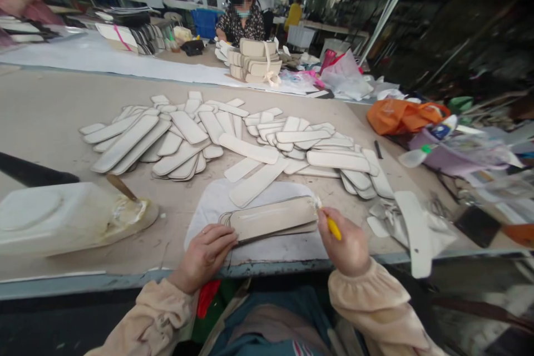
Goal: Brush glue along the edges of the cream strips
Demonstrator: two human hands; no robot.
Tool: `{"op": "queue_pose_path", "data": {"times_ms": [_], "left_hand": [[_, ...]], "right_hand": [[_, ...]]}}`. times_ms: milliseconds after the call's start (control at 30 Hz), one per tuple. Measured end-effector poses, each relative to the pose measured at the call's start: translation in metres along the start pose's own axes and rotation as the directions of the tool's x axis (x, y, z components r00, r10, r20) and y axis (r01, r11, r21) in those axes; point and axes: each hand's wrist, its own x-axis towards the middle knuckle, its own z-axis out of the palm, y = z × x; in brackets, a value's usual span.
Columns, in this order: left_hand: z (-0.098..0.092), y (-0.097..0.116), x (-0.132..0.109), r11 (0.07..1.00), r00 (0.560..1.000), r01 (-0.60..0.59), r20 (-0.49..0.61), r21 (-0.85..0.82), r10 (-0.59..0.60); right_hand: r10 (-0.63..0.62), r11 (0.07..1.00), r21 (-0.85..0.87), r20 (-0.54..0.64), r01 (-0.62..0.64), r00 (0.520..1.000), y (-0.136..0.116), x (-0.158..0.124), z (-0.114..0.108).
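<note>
In front of me a small stack of long cream strips with rounded ends (pixel 275 218) lies on a white sheet (pixel 204 208). My left hand (pixel 211 250) is closed on the stack's left end, with the thumb and fingers along its edge. My right hand (pixel 345 240) is closed round a brush with a yellow handle (pixel 334 228). Its whitish tip touches the right end of the top strip, where a white smear shows. Beyond the sheet, many similar pale strips (pixel 246 149) lie in loose overlapping heaps.
A white plastic jug (pixel 50 217) lies at the left, a brown stick at its opening. At the right are an orange bag (pixel 400 115), a purple basket (pixel 450 153) and a small bottle (pixel 415 157). Across the table a co-worker (pixel 243 16) sits behind stacked pieces (pixel 254 61).
</note>
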Motion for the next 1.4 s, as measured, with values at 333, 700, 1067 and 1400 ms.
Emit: {"op": "queue_pose_path", "data": {"times_ms": [333,700,1067,1400], "left_hand": [[0.000,0.001,-0.003,0.999,0.998,0.033,-0.056,0.039,-0.031],[0.002,0.001,-0.006,0.998,0.998,0.055,-0.034,0.020,-0.054],[-0.001,0.003,-0.004,0.999,0.998,0.052,-0.031,0.005,-0.052],[-0.003,0.004,-0.001,0.998,0.999,0.043,-0.018,0.044,-0.042]], "right_hand": [[-0.400,0.907,0.216,0.183,0.361,0.898,-0.117,-0.032,0.011],[0.181,0.338,0.697,0.612,-0.633,0.770,-0.105,-0.008,0.033],[0.298,0.418,0.700,0.495,-0.578,0.816,-0.066,0.000,0.012],[0.274,0.424,0.695,0.513,-0.581,0.814,-0.069,0.003,0.036]]}}
